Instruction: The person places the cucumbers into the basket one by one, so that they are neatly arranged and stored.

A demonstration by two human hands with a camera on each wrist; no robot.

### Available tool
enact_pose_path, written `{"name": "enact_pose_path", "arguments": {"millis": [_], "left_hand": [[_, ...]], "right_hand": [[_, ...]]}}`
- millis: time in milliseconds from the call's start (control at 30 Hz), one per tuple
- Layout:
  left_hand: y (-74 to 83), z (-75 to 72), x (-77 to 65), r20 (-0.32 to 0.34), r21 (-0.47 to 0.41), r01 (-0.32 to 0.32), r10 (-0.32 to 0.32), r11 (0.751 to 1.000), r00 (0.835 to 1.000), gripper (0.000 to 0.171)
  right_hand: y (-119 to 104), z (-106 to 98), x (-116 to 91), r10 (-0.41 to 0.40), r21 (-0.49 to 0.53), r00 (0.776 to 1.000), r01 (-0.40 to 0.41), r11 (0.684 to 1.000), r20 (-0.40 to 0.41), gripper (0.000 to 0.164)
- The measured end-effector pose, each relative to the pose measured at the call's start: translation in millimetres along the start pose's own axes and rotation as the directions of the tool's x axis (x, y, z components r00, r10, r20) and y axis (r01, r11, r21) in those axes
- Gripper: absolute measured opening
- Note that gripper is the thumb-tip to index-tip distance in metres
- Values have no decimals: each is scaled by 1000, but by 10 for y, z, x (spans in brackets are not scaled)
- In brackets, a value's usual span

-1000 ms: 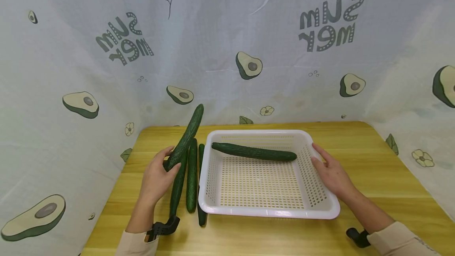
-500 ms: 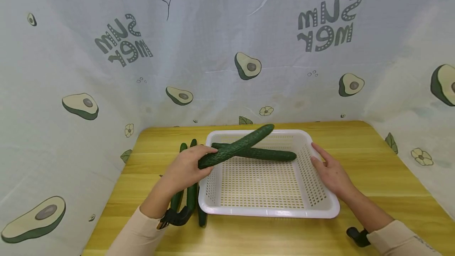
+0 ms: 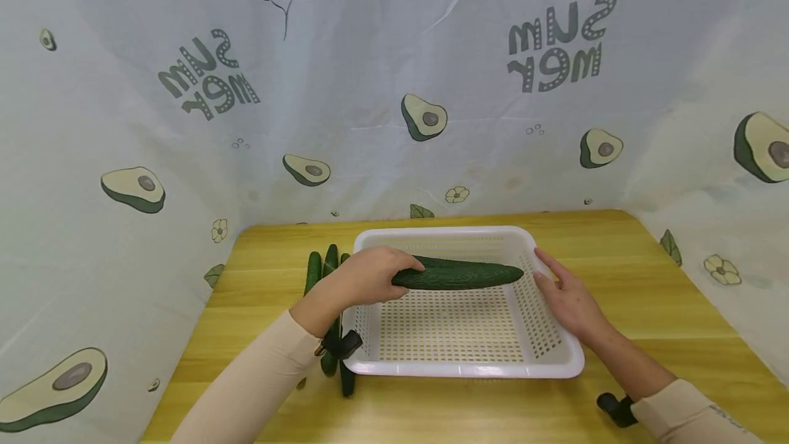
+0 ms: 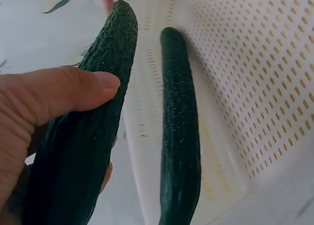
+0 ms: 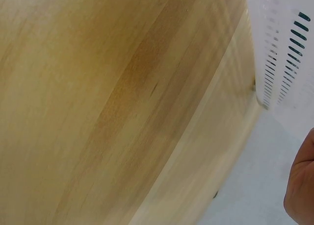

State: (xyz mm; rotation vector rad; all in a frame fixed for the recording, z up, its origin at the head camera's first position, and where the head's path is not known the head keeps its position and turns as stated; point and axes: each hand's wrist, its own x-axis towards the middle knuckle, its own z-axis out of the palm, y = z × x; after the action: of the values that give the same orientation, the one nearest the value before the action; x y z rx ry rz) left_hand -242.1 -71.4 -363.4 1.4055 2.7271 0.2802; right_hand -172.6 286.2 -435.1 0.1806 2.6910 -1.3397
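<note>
My left hand point(image 3: 372, 276) grips a long dark green cucumber point(image 3: 462, 274) near its left end, holding it level over the white plastic basket point(image 3: 462, 370). In the left wrist view the thumb presses along the top of this bumpy cucumber point(image 4: 73, 156). A second cucumber point(image 4: 179, 127) lies inside the basket against its far side; the held one mostly covers it in the head view. My right hand point(image 3: 570, 303) holds the basket's right rim, thumb on the inner side. Its fingers are mostly out of the right wrist view, where part of the hand point(image 5: 300, 186) shows.
Left of the basket, several cucumbers point(image 3: 313, 270) lie side by side on the wooden table point(image 3: 616, 273), partly behind the left forearm. A printed white curtain point(image 3: 370, 122) hangs around the table's back and sides. Black wrist mounts point(image 3: 616, 410) stick out below both hands.
My left hand has carried the cucumber rightward from beside the basket to over it, turning it from slanted to nearly level. The right hand has stayed at the basket's rim.
</note>
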Motion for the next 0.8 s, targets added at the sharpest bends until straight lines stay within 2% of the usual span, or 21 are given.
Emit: {"name": "enact_pose_path", "arguments": {"millis": [133,300,533,800], "left_hand": [[-8,93,164,53,74,17,-21,997,998,38],[-20,268,286,93,150,53,-67,987,993,40],[-73,454,347,68,167,155,-168,974,983,43],[-117,539,358,26,136,168,-173,976,985,41]], "right_hand": [[3,6,23,-3,-13,1000,3,1000,-5,67],[11,16,31,-6,2,1000,6,1000,-1,66],[22,7,29,4,39,1000,-4,999,8,67],[27,10,16,13,52,1000,-14,999,6,66]]}}
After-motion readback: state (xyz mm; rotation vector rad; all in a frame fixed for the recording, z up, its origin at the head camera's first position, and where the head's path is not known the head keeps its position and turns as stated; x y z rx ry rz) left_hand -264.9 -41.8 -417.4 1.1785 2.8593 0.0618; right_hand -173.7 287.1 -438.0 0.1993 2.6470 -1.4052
